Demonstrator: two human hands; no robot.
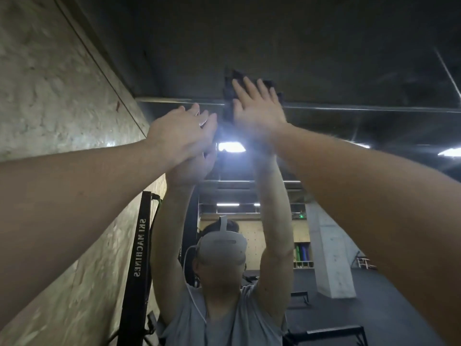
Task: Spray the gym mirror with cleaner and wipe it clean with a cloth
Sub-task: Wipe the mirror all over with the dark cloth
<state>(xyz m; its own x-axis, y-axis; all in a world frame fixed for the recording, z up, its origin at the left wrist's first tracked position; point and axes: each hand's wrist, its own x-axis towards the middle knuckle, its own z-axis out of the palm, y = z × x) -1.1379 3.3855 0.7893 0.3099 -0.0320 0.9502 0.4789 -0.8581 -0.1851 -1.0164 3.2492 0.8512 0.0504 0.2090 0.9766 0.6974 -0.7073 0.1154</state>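
Right hand [257,106]: fingers spread flat, pressing dark cloth [230,96] on mirror [349,71] at 12 o'clock.
Left hand [182,132]: straight fingers, empty, at cloth's 8 o'clock.

- Mirror [324,71]: upright against the wall, carrying a dark cloth [230,96] pressed flat on the glass, high up.
- Dark floor [374,290] reflected far right, with low black benches [299,295] standing on it.

Cloth [230,96] between right hand [257,108] and mirror [349,71]
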